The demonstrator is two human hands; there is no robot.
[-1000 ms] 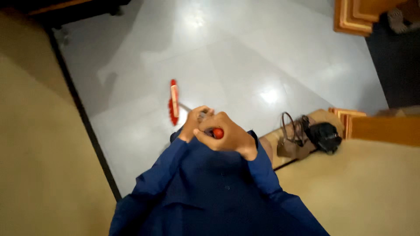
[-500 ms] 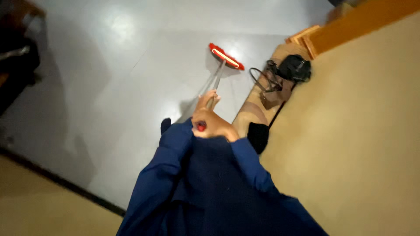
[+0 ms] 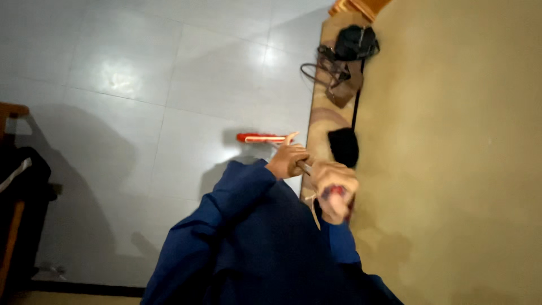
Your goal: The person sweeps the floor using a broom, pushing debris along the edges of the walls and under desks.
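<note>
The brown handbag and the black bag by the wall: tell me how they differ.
The brown handbag is tan-brown, while the black bag is black. The brown handbag shows long looping straps lying out over the floor; the black bag looks bunched and rounded, its straps hard to make out. The brown handbag lies nearer the person's hands, the black bag farther along the wall. Both sit on the floor at the wall's foot, touching or nearly so.

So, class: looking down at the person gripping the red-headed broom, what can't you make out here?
Head view only:
- Broom handle: mostly covered by left hand and right hand.
- Red broom head: bristles blurred.
- Handle's top end: hidden in the blurred right hand.
- Dark bags by the wall: contents too small to tell.
- Wooden furniture: cut off by left edge.
</note>
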